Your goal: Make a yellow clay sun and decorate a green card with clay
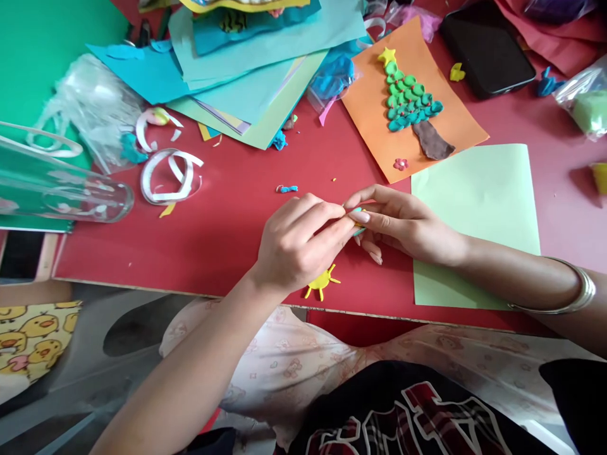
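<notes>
Red surface [227, 234], near edge running below both hands. Containers first: clear packet [588, 104] by the right end holds pale green clay. Small clear bag [348, 76] at the orange card's left corner, blue clay [332, 77] inside. Crumpled clear bag [90, 95] toward the left end, teal lump [133, 148] at its lower corner; can't tell if that's inside or just against it. Clear cup [95, 199] near the left end over green sheeting [42, 50]; pale spots on it, can't tell if printed or contents.

Work piece: small teal-and-yellow clay piece [358, 230], mostly covered by fingers, up between the two hands, nearer the near edge than the orange card [370, 120] with its clay tree. Right hand [408, 224] pinches it at thumb and fingertips, other fingers loosely curled. Left hand [298, 243] half closed, fingers bent, tips meeting the piece from the left; thumb hidden, can't tell if it grips.

Yellow clay sun [322, 281] lies just beside the left hand, close to the near edge. Pale green sheet [478, 196] sits partly under the right forearm, its lower edge by the near edge.
</notes>
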`<state>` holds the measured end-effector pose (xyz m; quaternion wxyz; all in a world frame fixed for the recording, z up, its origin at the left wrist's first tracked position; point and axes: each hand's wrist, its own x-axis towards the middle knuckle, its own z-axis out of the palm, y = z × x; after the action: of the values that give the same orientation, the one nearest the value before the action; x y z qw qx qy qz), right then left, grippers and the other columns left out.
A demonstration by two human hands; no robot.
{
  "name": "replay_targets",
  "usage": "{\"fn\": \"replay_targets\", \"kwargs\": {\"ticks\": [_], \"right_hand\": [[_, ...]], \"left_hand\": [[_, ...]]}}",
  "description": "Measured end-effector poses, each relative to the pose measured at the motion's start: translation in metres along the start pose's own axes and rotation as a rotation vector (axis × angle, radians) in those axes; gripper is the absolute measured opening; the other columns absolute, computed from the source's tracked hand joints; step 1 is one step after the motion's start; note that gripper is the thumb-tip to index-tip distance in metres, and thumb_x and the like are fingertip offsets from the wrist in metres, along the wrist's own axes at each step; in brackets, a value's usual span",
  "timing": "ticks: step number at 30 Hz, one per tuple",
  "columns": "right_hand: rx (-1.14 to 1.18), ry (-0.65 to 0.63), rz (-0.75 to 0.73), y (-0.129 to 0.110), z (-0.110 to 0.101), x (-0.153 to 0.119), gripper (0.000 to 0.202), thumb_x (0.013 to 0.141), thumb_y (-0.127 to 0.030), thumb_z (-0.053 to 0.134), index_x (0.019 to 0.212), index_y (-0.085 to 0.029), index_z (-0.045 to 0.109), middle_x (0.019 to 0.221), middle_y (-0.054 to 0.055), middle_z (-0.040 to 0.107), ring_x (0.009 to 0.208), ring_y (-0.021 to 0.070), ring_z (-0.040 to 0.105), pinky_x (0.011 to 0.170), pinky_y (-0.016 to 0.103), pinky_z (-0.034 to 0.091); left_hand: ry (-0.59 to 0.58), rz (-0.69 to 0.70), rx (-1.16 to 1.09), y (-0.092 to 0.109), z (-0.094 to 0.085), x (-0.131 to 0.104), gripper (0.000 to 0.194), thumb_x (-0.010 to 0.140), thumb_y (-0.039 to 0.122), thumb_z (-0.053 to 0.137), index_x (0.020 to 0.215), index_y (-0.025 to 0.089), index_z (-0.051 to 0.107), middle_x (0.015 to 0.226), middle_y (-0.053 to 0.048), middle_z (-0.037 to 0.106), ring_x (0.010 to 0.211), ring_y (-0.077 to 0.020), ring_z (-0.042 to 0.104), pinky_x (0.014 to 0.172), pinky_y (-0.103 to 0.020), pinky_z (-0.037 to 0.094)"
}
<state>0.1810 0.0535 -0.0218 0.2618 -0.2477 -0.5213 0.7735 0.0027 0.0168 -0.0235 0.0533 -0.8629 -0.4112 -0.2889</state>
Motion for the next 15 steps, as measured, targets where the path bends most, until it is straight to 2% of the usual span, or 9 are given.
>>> {"fn": "replay_targets", "kwargs": {"ticks": [3, 6, 8, 10, 12, 13, 14, 15], "right_hand": [[-0.014, -0.054, -0.024, 0.002, -0.001, 0.000, 0.020, 0.091, -0.030, 0.052, 0.100, -0.014, 0.042, 0.062, -0.007, 0.049, 0.046, 0.0042, 0.051, 0.046, 0.018, 0.043], [-0.016, -0.076, -0.048, 0.004, -0.003, 0.000, 0.020, 0.090, -0.027, 0.052, 0.101, -0.014, 0.041, 0.062, -0.007, 0.050, 0.047, 0.0045, 0.051, 0.044, 0.017, 0.042], [-0.008, -0.092, -0.069, 0.005, -0.004, 0.000, 0.019, 0.089, -0.021, 0.054, 0.101, -0.014, 0.041, 0.063, -0.007, 0.051, 0.047, 0.0043, 0.051, 0.044, 0.016, 0.041], [-0.005, -0.119, -0.076, 0.006, -0.006, 0.001, 0.020, 0.087, -0.014, 0.054, 0.103, -0.013, 0.040, 0.062, -0.007, 0.052, 0.045, 0.0035, 0.049, 0.046, 0.016, 0.041], [-0.001, -0.124, -0.085, 0.006, -0.008, 0.002, 0.020, 0.087, -0.010, 0.053, 0.103, -0.013, 0.041, 0.060, -0.008, 0.051, 0.044, 0.0032, 0.048, 0.047, 0.016, 0.041], [-0.002, -0.130, -0.083, 0.007, -0.008, 0.002, 0.019, 0.087, -0.009, 0.052, 0.102, -0.013, 0.041, 0.059, -0.009, 0.051, 0.044, 0.0032, 0.048, 0.047, 0.016, 0.040], [-0.005, -0.138, -0.075, 0.007, -0.009, 0.003, 0.017, 0.087, -0.008, 0.051, 0.100, -0.013, 0.042, 0.058, -0.009, 0.051, 0.043, 0.0034, 0.048, 0.046, 0.016, 0.040], [-0.009, -0.143, -0.067, 0.007, -0.009, 0.003, 0.015, 0.087, -0.007, 0.051, 0.098, -0.013, 0.043, 0.057, -0.008, 0.051, 0.043, 0.0035, 0.047, 0.045, 0.016, 0.039]], "left_hand": [[0.014, -0.027, 0.006, 0.012, 0.007, -0.004, 0.018, 0.086, 0.021, 0.049, 0.088, 0.016, 0.066, 0.087, -0.008, 0.064, 0.073, -0.0163, 0.055, 0.066, -0.032, 0.046], [-0.048, -0.080, 0.028, 0.023, 0.008, -0.008, 0.031, 0.088, 0.033, 0.044, 0.096, 0.012, 0.065, 0.099, -0.013, 0.062, 0.084, -0.0220, 0.056, 0.072, -0.037, 0.045], [-0.076, -0.099, 0.052, 0.028, -0.002, -0.010, 0.037, 0.088, 0.040, 0.043, 0.102, 0.013, 0.064, 0.104, -0.014, 0.061, 0.092, -0.0260, 0.056, 0.077, -0.041, 0.044], [-0.039, -0.111, 0.089, 0.035, -0.020, -0.015, 0.033, 0.086, 0.038, 0.047, 0.106, 0.017, 0.063, 0.105, -0.012, 0.061, 0.095, -0.0272, 0.056, 0.081, -0.042, 0.043], [0.042, -0.128, 0.119, 0.051, -0.034, -0.026, 0.028, 0.083, 0.027, 0.053, 0.108, 0.021, 0.062, 0.101, -0.009, 0.062, 0.093, -0.0251, 0.057, 0.081, -0.041, 0.044], [0.065, -0.133, 0.104, 0.064, -0.036, -0.034, 0.029, 0.081, 0.022, 0.055, 0.109, 0.021, 0.062, 0.098, -0.008, 0.063, 0.091, -0.0238, 0.058, 0.080, -0.039, 0.045], [0.073, -0.130, 0.040, 0.080, -0.033, -0.044, 0.030, 0.079, 0.019, 0.056, 0.108, 0.020, 0.062, 0.094, -0.007, 0.063, 0.089, -0.0226, 0.059, 0.078, -0.038, 0.047], [0.020, -0.145, -0.073, 0.099, -0.023, -0.055, 0.030, 0.078, 0.018, 0.056, 0.108, 0.017, 0.061, 0.092, -0.008, 0.063, 0.088, -0.0219, 0.059, 0.078, -0.037, 0.048]]}}
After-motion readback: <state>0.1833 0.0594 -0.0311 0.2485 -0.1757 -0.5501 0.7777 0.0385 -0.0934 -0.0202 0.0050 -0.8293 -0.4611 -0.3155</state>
